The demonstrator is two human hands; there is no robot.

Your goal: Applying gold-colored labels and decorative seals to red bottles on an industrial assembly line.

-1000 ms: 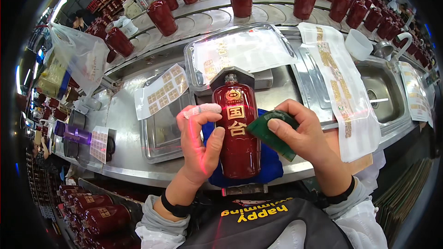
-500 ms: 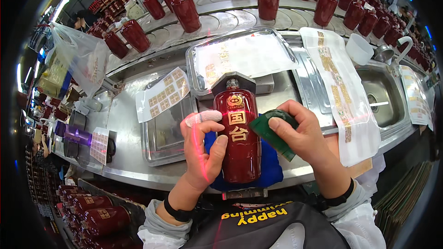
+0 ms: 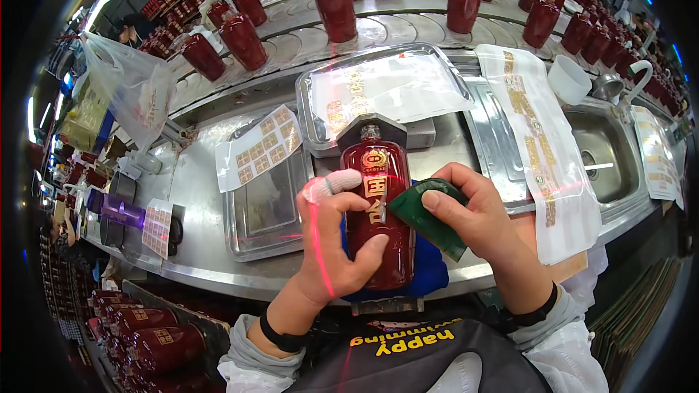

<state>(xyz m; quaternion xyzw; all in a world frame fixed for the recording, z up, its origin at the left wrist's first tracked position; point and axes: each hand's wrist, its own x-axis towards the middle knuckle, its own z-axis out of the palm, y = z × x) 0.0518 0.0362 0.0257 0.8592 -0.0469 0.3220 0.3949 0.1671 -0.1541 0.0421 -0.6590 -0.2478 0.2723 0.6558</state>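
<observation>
A dark red glass bottle [image 3: 393, 262] with gold lettering lies on its back before me, neck away, its top end at a dark angled holder [image 3: 397, 131]. Beneath its lower part is a blue cloth [image 3: 435, 266]. My left hand [image 3: 328, 247] reaches over the bottle's left side, index fingertip at the gold characters, thumb lower down and apart from the fingers. One of its fingers wears a white wrap [image 3: 333, 183]. Between the thumb and fingers of my right hand [image 3: 473, 211] is a green flat scraper [image 3: 429, 220], its corner at the bottle's right side.
Sheets of gold stickers [image 3: 263, 147] lie left, and a long gold-marked strip [image 3: 528, 138] lies right. A clear-lidded tray [image 3: 386, 91] stands beyond the bottle. Farther off, red bottles [image 3: 335, 11] stand on a curved conveyor [image 3: 393, 29]. A sink [image 3: 604, 153] is at right.
My left hand has moved right onto the bottle's face, its thumb opening away from the fingers. The scraper has shifted slightly left and down. Bottles on the conveyor have moved right.
</observation>
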